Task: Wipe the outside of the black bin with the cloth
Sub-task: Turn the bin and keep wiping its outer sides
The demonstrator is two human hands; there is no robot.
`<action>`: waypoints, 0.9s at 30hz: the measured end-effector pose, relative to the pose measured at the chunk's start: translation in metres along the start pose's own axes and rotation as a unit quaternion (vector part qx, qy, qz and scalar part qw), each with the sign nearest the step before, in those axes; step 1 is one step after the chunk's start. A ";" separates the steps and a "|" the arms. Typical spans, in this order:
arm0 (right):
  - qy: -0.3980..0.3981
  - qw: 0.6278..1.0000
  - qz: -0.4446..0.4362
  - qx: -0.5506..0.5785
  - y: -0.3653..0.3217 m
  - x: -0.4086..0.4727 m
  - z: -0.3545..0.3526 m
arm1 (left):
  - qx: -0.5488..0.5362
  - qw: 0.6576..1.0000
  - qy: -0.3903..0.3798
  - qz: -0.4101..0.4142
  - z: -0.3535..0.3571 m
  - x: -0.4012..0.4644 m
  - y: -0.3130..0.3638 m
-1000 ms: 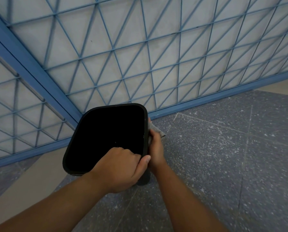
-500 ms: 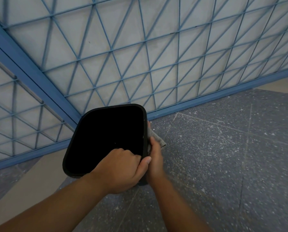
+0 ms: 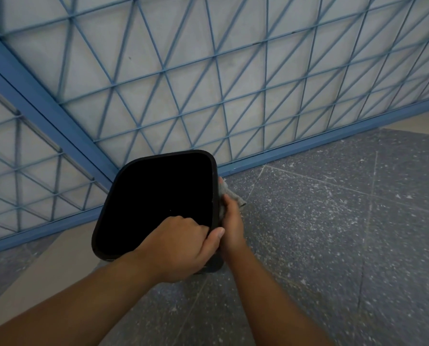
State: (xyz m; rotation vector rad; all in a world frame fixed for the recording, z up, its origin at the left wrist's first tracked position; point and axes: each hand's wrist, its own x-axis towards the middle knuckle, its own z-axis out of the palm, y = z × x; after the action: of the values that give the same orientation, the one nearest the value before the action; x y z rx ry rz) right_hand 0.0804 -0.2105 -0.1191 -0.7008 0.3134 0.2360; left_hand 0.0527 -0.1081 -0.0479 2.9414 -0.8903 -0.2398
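The black bin stands on the floor below me, its open mouth facing up and its inside dark. My left hand grips the near right corner of its rim, fingers hooked inside and thumb outside. My right hand presses a grey cloth against the outside of the bin's right wall, just under the rim. Only the upper edge of the cloth shows past my fingers. The wall below my hand is hidden from this angle.
A blue metal lattice fence with a thick blue post rises right behind the bin. Speckled dark grey floor tiles spread to the right and toward me. A beige strip of floor runs at the left.
My right hand with the cloth has slid a little farther along the bin's right wall, away from me. The left hand keeps its grip on the rim. The bin stays put.
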 end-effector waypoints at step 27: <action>-0.027 0.998 -0.027 -0.045 0.003 0.008 -0.008 | -0.033 0.999 0.005 -0.002 -0.002 0.001 0.001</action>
State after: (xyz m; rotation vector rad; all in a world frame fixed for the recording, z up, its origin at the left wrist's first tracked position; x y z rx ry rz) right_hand 0.0854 -0.2133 -0.1296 -0.7893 0.2327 0.2193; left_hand 0.0533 -0.1099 -0.0463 2.8819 -0.8587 -0.2489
